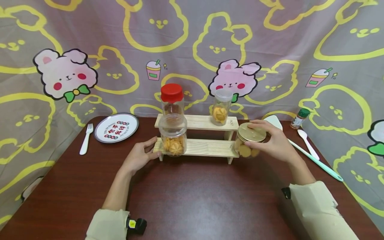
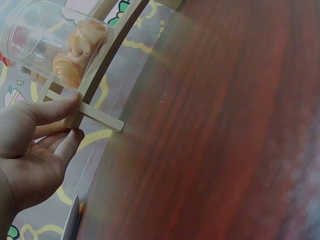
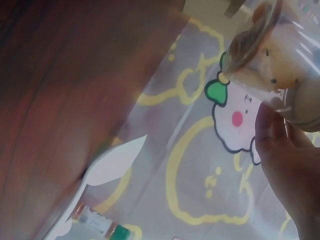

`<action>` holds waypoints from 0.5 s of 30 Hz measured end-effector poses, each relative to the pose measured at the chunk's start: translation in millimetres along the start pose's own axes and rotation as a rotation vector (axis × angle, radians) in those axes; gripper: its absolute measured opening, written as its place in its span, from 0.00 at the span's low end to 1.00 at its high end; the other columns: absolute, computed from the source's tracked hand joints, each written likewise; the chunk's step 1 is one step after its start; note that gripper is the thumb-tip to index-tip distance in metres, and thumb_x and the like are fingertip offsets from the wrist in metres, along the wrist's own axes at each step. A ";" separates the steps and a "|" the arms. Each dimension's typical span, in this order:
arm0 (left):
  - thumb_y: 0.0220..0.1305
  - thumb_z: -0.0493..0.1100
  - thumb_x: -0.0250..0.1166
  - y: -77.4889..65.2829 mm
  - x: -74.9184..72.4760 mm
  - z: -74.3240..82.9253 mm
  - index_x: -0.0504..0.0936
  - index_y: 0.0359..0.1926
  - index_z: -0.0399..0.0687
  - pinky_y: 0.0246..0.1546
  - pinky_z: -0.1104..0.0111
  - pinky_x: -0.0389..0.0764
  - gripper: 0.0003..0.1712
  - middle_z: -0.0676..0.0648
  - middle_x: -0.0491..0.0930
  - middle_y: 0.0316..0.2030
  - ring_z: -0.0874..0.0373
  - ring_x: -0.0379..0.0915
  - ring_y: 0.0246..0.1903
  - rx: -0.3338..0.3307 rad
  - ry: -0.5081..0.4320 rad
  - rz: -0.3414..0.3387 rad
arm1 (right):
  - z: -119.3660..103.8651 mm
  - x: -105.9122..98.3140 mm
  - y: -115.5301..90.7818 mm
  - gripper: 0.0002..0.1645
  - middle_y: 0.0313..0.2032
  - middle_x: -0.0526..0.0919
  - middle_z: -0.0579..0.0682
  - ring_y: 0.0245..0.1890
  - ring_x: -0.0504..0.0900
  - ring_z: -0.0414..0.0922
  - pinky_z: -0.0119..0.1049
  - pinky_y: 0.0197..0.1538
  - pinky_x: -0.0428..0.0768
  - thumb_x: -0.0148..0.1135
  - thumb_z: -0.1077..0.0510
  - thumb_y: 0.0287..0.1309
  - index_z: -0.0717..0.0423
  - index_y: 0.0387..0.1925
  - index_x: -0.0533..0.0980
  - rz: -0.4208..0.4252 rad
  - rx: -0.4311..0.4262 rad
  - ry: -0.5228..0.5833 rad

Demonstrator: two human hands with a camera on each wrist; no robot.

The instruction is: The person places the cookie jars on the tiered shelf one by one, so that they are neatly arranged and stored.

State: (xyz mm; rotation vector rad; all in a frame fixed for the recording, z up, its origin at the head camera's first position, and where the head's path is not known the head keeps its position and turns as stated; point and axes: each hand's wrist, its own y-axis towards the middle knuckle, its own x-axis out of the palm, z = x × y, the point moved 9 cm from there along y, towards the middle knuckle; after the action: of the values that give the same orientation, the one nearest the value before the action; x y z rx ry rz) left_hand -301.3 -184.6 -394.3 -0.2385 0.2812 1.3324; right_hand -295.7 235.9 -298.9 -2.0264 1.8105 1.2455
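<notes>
My left hand [image 1: 138,156] pinches the left end of the lower shelf of a two-step wooden rack [image 1: 207,146], its thumb on the board in the left wrist view. Beside those fingers, a clear-lidded jar of swirled cookies [image 1: 173,143] stands on that shelf. My right hand [image 1: 274,141] grips the gold lid of a clear cookie jar [image 1: 244,150] at the rack's right end. The right wrist view shows this jar of round cookies [image 3: 272,60] off the tabletop. On the upper shelf stand a red-lidded jar [image 1: 172,93] and a small jar with cookies [image 1: 220,111].
A plate with red lettering [image 1: 116,128] and a white fork [image 1: 86,139] lie at the left. On the right are a spatula with a pale green handle [image 1: 318,163], a white spoon [image 1: 309,145] and a green-capped bottle [image 1: 300,119]. A patterned curtain [image 1: 192,40] hangs behind the table.
</notes>
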 end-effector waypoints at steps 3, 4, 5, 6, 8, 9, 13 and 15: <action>0.66 0.34 0.69 0.3 -0.3 -0.5 0.59 0.74 0.29 0.65 0.65 0.71 0.41 0.35 0.57 0.75 0.44 0.59 0.70 -0.003 -0.005 0.000 | -8.9 7.0 0.2 0.35 0.62 0.77 0.50 0.60 0.71 0.44 0.21 0.57 0.67 0.82 0.59 0.47 0.53 0.59 0.81 -0.020 -0.054 0.015; 0.66 0.34 0.69 0.4 -0.3 -0.7 0.59 0.75 0.29 0.65 0.65 0.71 0.41 0.35 0.56 0.75 0.44 0.59 0.70 -0.004 -0.007 0.000 | -11.4 9.4 0.6 0.35 0.61 0.78 0.50 0.60 0.71 0.44 0.21 0.57 0.67 0.82 0.60 0.47 0.53 0.59 0.81 -0.027 -0.069 0.021; 0.66 0.34 0.68 0.5 -0.4 -0.8 0.59 0.75 0.29 0.65 0.65 0.71 0.41 0.35 0.56 0.75 0.44 0.59 0.70 -0.005 -0.008 0.000 | -13.6 11.8 1.3 0.35 0.61 0.78 0.51 0.60 0.71 0.44 0.21 0.58 0.67 0.82 0.60 0.47 0.54 0.59 0.81 -0.032 -0.081 0.026; 0.66 0.34 0.68 0.6 -0.4 -0.9 0.59 0.75 0.29 0.65 0.65 0.71 0.41 0.35 0.56 0.75 0.44 0.59 0.70 -0.005 -0.008 -0.001 | -15.5 14.3 1.9 0.35 0.61 0.78 0.51 0.60 0.72 0.44 0.21 0.59 0.66 0.82 0.60 0.47 0.54 0.59 0.81 -0.038 -0.091 0.028; 0.66 0.34 0.68 0.6 -0.4 -1.1 0.58 0.75 0.29 0.65 0.65 0.72 0.42 0.35 0.56 0.75 0.43 0.59 0.70 -0.007 -0.008 -0.001 | -17.3 19.7 3.4 0.36 0.61 0.78 0.51 0.60 0.72 0.45 0.21 0.58 0.67 0.83 0.59 0.47 0.54 0.60 0.80 -0.053 -0.092 0.036; 0.66 0.33 0.68 0.6 -0.2 -1.0 0.58 0.75 0.29 0.65 0.65 0.72 0.42 0.35 0.56 0.75 0.43 0.59 0.70 -0.007 -0.009 -0.001 | -17.9 22.5 4.2 0.36 0.61 0.77 0.52 0.60 0.72 0.46 0.21 0.58 0.67 0.83 0.59 0.47 0.55 0.60 0.80 -0.060 -0.093 0.041; 0.66 0.33 0.68 0.2 -0.1 -0.6 0.58 0.74 0.28 0.65 0.65 0.72 0.41 0.35 0.56 0.75 0.43 0.60 0.70 -0.009 -0.011 0.003 | -19.1 33.6 7.6 0.36 0.61 0.77 0.51 0.60 0.72 0.47 0.23 0.57 0.69 0.83 0.57 0.46 0.55 0.59 0.80 -0.083 -0.092 0.044; 0.66 0.33 0.68 0.0 0.0 0.1 0.58 0.74 0.28 0.65 0.65 0.71 0.41 0.35 0.56 0.75 0.43 0.60 0.70 -0.009 -0.009 0.003 | -21.8 38.3 8.8 0.36 0.61 0.77 0.51 0.61 0.72 0.48 0.24 0.59 0.69 0.84 0.55 0.46 0.56 0.58 0.81 -0.090 -0.106 0.034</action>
State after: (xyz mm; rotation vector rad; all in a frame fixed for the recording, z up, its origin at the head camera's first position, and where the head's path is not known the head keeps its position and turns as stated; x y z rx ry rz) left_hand -301.3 -184.6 -394.2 -0.2403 0.2682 1.3375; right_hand -296.0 191.6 -306.4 -2.1719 1.6804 1.3145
